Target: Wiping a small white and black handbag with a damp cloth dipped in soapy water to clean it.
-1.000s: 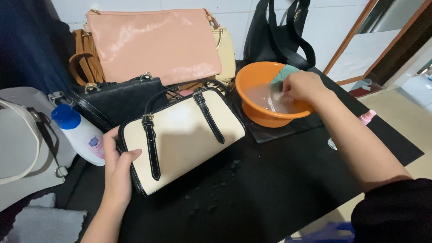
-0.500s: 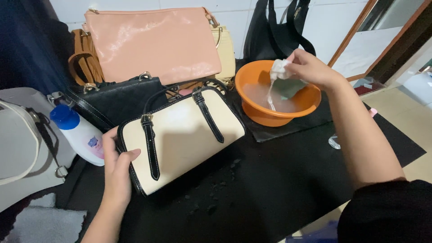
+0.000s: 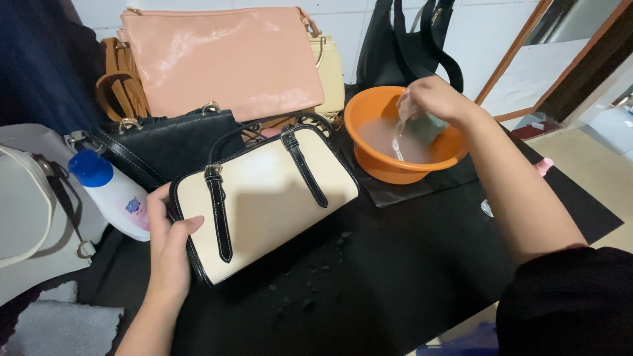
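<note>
A cream handbag [image 3: 264, 198] with black straps and trim lies on a black table [image 3: 395, 264]. My left hand [image 3: 168, 247] rests on its near left end, thumb on the face. My right hand [image 3: 432, 99] is closed around a wet cloth [image 3: 422, 125] above an orange basin [image 3: 382, 165] of cloudy water; water streams from the cloth into the basin.
A large pink bag [image 3: 224, 59], a black quilted bag [image 3: 165, 145], tan straps [image 3: 119, 82] and a dark bag [image 3: 409, 39] stand at the back. A white bottle with a blue cap [image 3: 112, 191] lies left, beside a white bag [image 3: 30, 204]. Water drops speckle the table.
My right hand lifted the cloth out of the basin's water and is squeezing it above the basin. My left hand stayed on the cream handbag.
</note>
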